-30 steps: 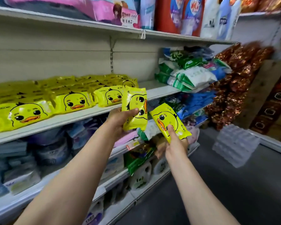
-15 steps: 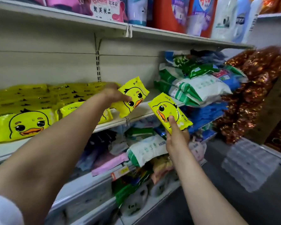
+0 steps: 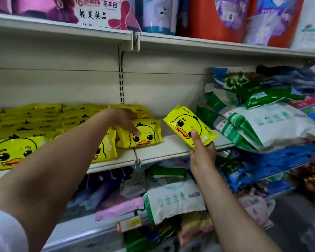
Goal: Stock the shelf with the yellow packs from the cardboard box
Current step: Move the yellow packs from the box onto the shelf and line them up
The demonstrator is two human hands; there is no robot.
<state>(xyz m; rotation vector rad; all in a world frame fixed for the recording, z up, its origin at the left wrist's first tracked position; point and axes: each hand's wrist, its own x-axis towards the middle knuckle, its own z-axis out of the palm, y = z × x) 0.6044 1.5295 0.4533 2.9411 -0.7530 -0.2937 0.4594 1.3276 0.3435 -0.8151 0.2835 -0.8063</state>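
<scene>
The white shelf (image 3: 171,148) runs across the view, its left stretch filled with rows of yellow packs (image 3: 35,122) bearing a duck face, and the green-and-white bags (image 3: 262,124) are heaped at its right end, beyond the right hand's fingertips. Since half a second ago the view has closed in on the shelf, and the left arm has reached farther in. The pack that the left hand (image 3: 124,119) held tilted in the air above the shelf edge then now lies flat on the board as the front pack (image 3: 140,134), at the right end of the yellow row, duck face toward the camera. The left fingers are curled over its top edge with the thumb (image 3: 135,131) pressed on its face, so the hand grips it while it rests on the shelf. The right hand (image 3: 202,157) has hardly moved: it holds the second pack (image 3: 189,126) up just in front of the shelf edge, tilted as before, with the thumb on the face and the fingers wrapped behind. A bare strip of shelf lies between the two packs, which do not touch. The cardboard box cannot be seen.
</scene>
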